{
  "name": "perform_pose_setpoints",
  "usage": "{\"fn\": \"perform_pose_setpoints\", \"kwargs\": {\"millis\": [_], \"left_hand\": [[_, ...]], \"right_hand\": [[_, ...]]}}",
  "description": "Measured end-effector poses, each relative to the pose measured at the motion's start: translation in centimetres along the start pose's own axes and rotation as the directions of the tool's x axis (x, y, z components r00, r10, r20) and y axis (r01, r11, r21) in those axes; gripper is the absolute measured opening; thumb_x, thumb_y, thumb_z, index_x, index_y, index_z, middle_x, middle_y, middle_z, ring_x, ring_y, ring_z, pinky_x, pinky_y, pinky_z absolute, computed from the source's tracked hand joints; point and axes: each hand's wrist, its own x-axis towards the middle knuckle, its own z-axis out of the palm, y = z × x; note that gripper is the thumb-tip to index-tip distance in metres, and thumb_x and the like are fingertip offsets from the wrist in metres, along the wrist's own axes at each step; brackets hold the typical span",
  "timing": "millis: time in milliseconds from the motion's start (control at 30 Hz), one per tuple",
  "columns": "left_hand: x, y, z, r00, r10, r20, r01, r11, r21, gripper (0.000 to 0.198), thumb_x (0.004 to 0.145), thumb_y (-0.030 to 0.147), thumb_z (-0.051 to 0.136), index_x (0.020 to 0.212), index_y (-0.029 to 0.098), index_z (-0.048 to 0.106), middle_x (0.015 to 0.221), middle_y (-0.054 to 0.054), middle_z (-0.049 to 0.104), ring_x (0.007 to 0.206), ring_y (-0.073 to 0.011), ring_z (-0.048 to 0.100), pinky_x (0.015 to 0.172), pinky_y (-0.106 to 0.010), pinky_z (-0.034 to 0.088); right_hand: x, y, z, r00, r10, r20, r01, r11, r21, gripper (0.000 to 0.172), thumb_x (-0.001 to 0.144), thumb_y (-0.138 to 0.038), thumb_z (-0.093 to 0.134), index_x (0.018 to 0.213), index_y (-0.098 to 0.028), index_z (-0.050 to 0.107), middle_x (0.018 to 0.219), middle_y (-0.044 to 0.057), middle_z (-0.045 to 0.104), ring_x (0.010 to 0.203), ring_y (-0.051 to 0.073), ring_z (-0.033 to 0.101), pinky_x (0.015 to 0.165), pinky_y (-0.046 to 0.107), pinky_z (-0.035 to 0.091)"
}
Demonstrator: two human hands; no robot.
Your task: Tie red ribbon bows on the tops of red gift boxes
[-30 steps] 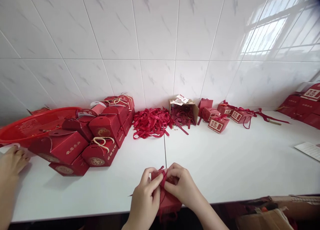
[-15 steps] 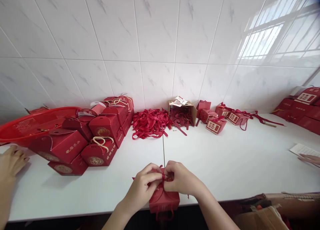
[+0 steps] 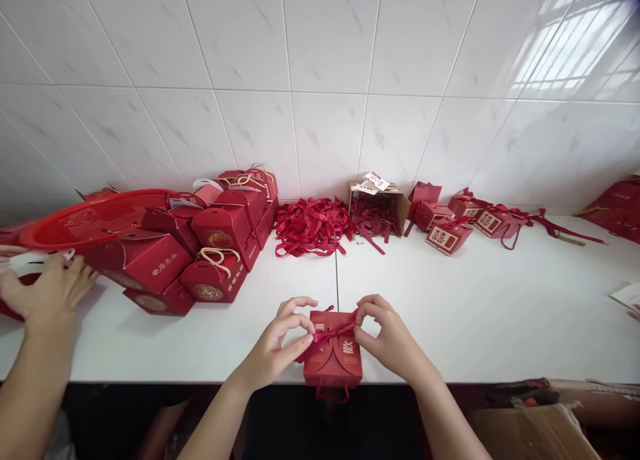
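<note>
A small red gift box with gold characters sits at the front edge of the white table, a cord loop hanging down its near side. Across its top runs a red ribbon, tied at the middle. My left hand pinches the ribbon's left part between thumb and fingertips. On the other side, my right hand pinches its right part the same way. The ribbon is stretched between them, just over the box lid.
Stacked red boxes and a red basket are at left, near a co-worker's hand. Toward the wall lie a ribbon pile, an open carton and small finished-looking boxes. A cardboard box stands lower right.
My hands have moved apart, drawing the ribbon out sideways over the box; before, they were together at its middle. The view has tilted down slightly. The co-worker's hand at left has moved further in.
</note>
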Motion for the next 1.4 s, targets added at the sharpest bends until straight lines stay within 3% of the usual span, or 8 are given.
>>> {"fn": "perform_pose_setpoints", "kwargs": {"millis": [167, 467, 700, 933, 1067, 1267, 1367, 1400], "left_hand": [[0.7, -0.5, 0.6, 0.999, -0.038, 0.031, 0.038, 0.999, -0.004, 0.025, 0.090, 0.035, 0.042, 0.073, 0.021, 0.055, 0.132, -0.008, 0.048, 0.126, -0.0248, 0.038, 0.104, -0.043, 0.032], [0.6, -0.8, -0.3, 0.984, 0.107, -0.143, -0.003, 0.809, 0.588, 0.022, 0.085, 0.034, 0.050, 0.070, 0.022, 0.061, 0.126, -0.004, 0.056, 0.124, -0.0341, 0.033, 0.096, -0.055, 0.023], [0.1, -0.9, 0.4, 0.962, 0.133, -0.239, 0.081, 0.697, 0.712, 0.021, 0.084, 0.037, 0.051, 0.072, 0.024, 0.063, 0.124, -0.006, 0.057, 0.125, -0.0383, 0.034, 0.094, -0.058, 0.019], [-0.3, -1.8, 1.6, 0.956, -0.043, -0.289, 0.123, 0.957, 0.264, 0.016, 0.087, 0.035, 0.046, 0.080, 0.022, 0.053, 0.112, -0.008, 0.058, 0.115, -0.0267, 0.049, 0.097, -0.046, 0.035], [-0.7, -1.8, 2.6, 0.951, -0.194, -0.240, 0.154, 0.972, -0.174, 0.017, 0.086, 0.038, 0.050, 0.084, 0.022, 0.044, 0.116, -0.009, 0.056, 0.107, -0.0223, 0.056, 0.091, -0.035, 0.045], [-1.2, -2.5, 3.4, 0.941, -0.255, -0.223, 0.131, 0.881, -0.455, 0.032, 0.087, 0.045, 0.047, 0.110, 0.024, 0.036, 0.121, -0.011, 0.052, 0.109, -0.0220, 0.056, 0.090, -0.036, 0.047], [-1.3, -4.2, 2.9, 0.913, -0.341, -0.224, 0.258, 0.907, -0.333, 0.034, 0.087, 0.046, 0.046, 0.112, 0.025, 0.038, 0.124, -0.011, 0.049, 0.116, -0.0243, 0.052, 0.094, -0.041, 0.044], [-1.2, -4.8, 2.6, 0.896, -0.370, -0.244, 0.313, 0.918, -0.245, 0.034, 0.086, 0.045, 0.048, 0.112, 0.025, 0.040, 0.126, -0.011, 0.049, 0.119, -0.0253, 0.049, 0.097, -0.043, 0.041]], "right_hand": [[-0.2, 0.6, 0.5, 0.997, 0.010, -0.082, -0.014, 0.998, -0.054, 0.009, 0.074, -0.020, 0.055, 0.066, -0.021, 0.052, 0.116, 0.008, 0.051, 0.116, 0.027, 0.044, 0.094, 0.047, 0.036], [-1.0, 1.3, -0.2, 0.995, -0.090, -0.033, 0.081, 0.974, -0.210, 0.013, 0.068, -0.015, 0.061, 0.058, -0.021, 0.056, 0.127, 0.007, 0.048, 0.122, 0.032, 0.037, 0.096, 0.054, 0.029], [-1.1, 0.7, -0.5, 0.993, -0.117, 0.020, 0.118, 0.968, -0.223, 0.014, 0.068, -0.012, 0.059, 0.057, -0.020, 0.056, 0.133, 0.006, 0.044, 0.127, 0.031, 0.031, 0.098, 0.053, 0.027], [-1.0, 3.2, 0.0, 0.987, -0.095, 0.127, 0.067, 0.976, 0.205, 0.013, 0.080, -0.033, 0.060, 0.086, -0.023, 0.056, 0.127, 0.009, 0.052, 0.120, 0.025, 0.046, 0.100, 0.047, 0.034], [-2.1, 4.4, 2.6, 0.959, -0.183, 0.214, 0.097, 0.928, 0.361, 0.114, 0.055, -0.036, 0.083, 0.143, -0.026, 0.012, 0.149, 0.015, 0.024, 0.137, 0.027, 0.026, 0.109, 0.045, 0.026], [-3.3, 5.5, 2.0, 0.976, -0.123, 0.180, 0.066, 0.954, 0.291, 0.112, 0.063, -0.026, 0.075, 0.147, -0.025, 0.000, 0.146, 0.012, 0.030, 0.135, 0.026, 0.030, 0.110, 0.043, 0.024], [-2.8, 8.1, -1.9, 0.980, 0.138, -0.144, -0.110, 0.977, 0.183, 0.108, 0.067, -0.042, 0.070, 0.147, -0.021, 0.000, 0.140, 0.015, 0.036, 0.127, 0.031, 0.039, 0.105, 0.048, 0.031], [-2.6, 9.1, -3.0, 0.893, 0.258, -0.368, -0.219, 0.965, 0.146, 0.112, 0.066, -0.047, 0.069, 0.147, -0.018, -0.002, 0.141, 0.019, 0.031, 0.126, 0.034, 0.039, 0.102, 0.050, 0.033]]}}
